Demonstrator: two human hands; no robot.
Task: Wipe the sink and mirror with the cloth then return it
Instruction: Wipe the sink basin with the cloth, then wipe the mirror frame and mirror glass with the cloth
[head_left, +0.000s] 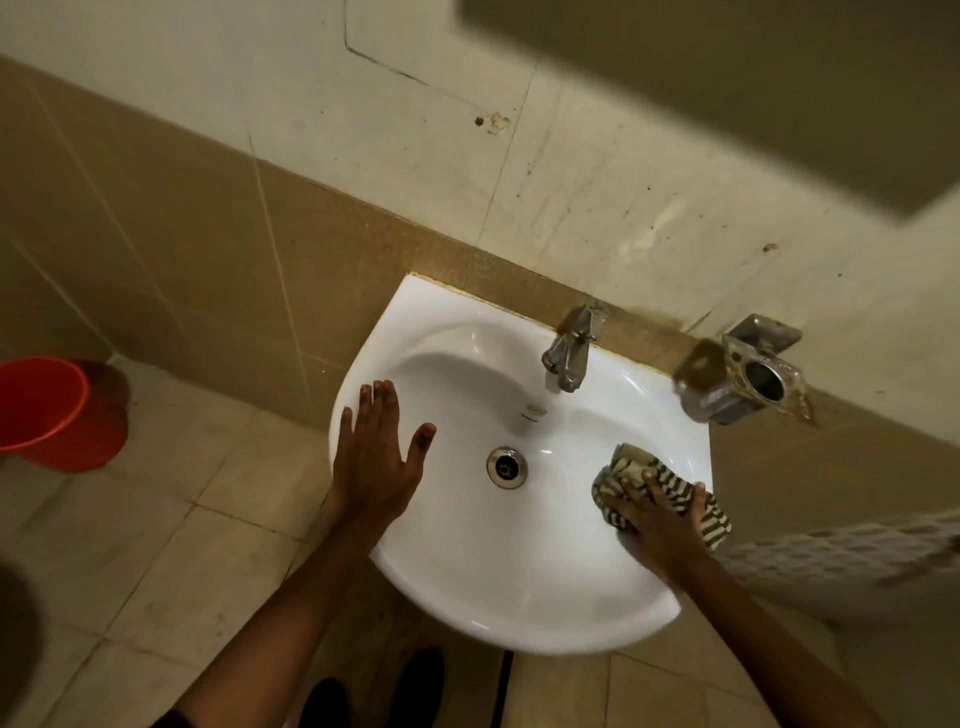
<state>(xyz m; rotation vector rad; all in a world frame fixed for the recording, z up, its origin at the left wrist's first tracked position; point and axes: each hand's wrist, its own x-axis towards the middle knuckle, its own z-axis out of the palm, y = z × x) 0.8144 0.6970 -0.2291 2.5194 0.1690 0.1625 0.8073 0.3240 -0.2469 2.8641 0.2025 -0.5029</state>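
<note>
A white wall-mounted sink fills the middle of the head view, with a metal drain at its bottom. My right hand presses a green-and-white striped cloth against the right inner slope of the basin. My left hand lies flat on the sink's left rim, fingers spread, holding nothing. The dark blurred panel at the top right may be the mirror; I cannot tell for sure.
A metal tap stands at the sink's back edge. A metal wall holder is fixed to the right of it. An orange bucket stands on the tiled floor at left. A pale patterned object sits at lower right.
</note>
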